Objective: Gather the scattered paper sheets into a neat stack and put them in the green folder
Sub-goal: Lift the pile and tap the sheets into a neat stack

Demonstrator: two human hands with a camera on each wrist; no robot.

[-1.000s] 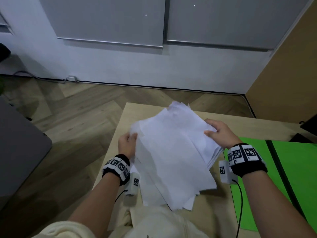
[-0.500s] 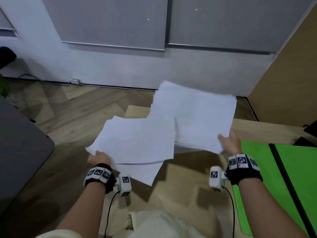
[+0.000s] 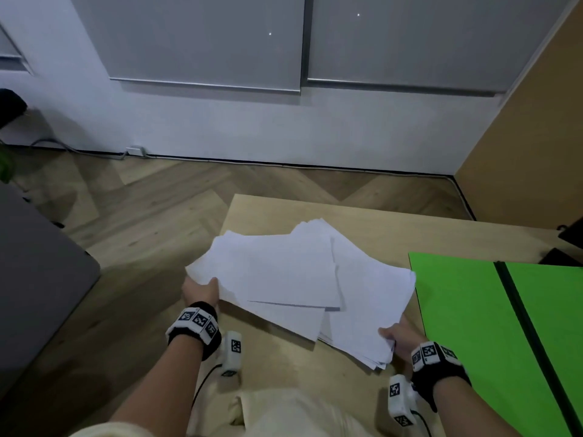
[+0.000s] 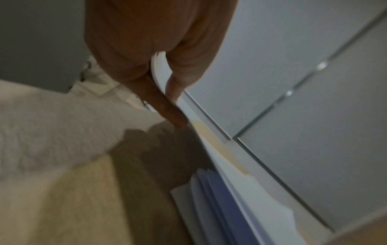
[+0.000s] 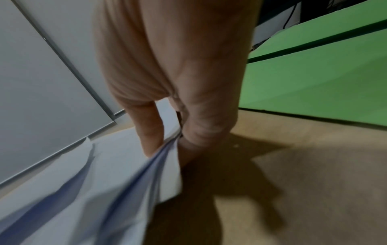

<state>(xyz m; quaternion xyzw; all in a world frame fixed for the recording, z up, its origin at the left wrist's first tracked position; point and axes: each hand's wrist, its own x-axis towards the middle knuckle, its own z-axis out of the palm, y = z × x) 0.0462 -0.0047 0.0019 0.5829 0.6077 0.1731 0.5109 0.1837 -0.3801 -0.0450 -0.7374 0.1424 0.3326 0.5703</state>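
Now left hand [image 3: 202, 293] pinches left edge of paper sheets [image 3: 284, 272], right hand [image 3: 399, 340] pinches their near right corner; uneven pile above table [image 3: 258, 212], beside open green folder [image 3: 467, 310].

Left hand [image 3: 202, 291] pinches the sheets [image 3: 293, 279]; right hand [image 3: 402, 340] likewise; forearms extended.

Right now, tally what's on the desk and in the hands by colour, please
White: 1 loose bundle of paper sheets, single sheets too overlapped to count, pinched by the left hand and the right hand.
Green: 1 open folder lying on the table.
Total: 2.
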